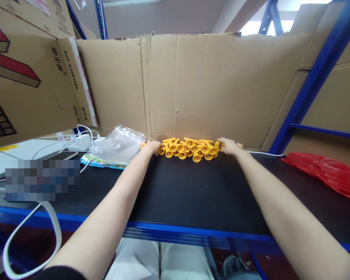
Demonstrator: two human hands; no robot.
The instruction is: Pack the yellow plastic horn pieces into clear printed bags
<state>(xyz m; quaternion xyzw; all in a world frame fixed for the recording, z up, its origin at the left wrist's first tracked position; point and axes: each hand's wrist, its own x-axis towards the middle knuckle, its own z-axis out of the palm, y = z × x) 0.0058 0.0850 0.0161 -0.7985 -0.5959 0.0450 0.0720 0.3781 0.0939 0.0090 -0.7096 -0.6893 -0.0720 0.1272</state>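
A pile of small yellow trumpet-shaped pieces [189, 148] lies on the black tabletop against the cardboard back wall, most with their flared ends toward me. My left hand [154, 146] rests at the pile's left end, its fingers reaching over the nearest pieces and partly hidden. At the right end, my right hand [230, 146] touches the pile with its fingers stretched out. A bit of yellow shows beyond the outer side of each hand. Both arms are extended forward across the table.
Left of the pile lies a clear plastic bag [121, 142] on a colourful packet [100, 160]. Farther left are white chargers with cables [83, 142] and a phone [62, 155]. A red plastic bag [323, 171] lies at right, near a blue metal post [309, 85]. Cardboard [207, 85] walls the back.
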